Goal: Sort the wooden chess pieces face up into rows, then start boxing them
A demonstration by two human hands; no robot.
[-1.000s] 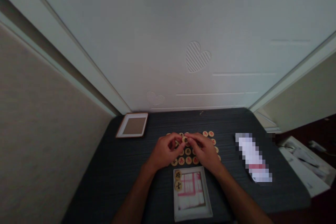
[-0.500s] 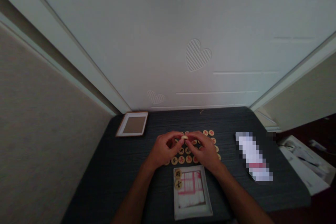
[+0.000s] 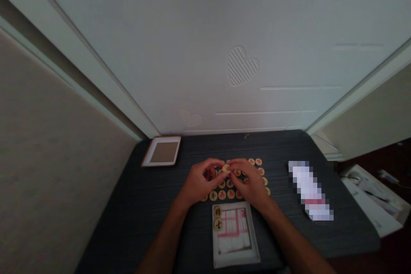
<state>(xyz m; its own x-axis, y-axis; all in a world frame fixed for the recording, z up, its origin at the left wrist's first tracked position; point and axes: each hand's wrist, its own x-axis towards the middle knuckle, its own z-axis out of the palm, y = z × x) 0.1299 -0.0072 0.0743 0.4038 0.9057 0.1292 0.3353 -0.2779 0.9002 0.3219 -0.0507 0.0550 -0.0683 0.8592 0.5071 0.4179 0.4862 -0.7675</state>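
Observation:
Between the fingertips of both hands is a round wooden Chinese chess piece, lifted over the others. My left hand pinches it from the left, and my right hand from the right. Below and around them, several more Chinese chess pieces with red or black characters lie in rows on the table; my hands cover some. Nearer to me sits a shallow white box tray with a pink-marked bottom. Two black-lettered pieces lie at its upper left, one below the other.
On the dark table, a brown-edged box lid lies at the far left. A pixelated pale object is at the right. Behind the table stands a white panel with heart reliefs. A white box sits lower at the right.
The held piece has tilted between my fingers and shows more of its pale flat side. My hands have stayed in nearly the same place.

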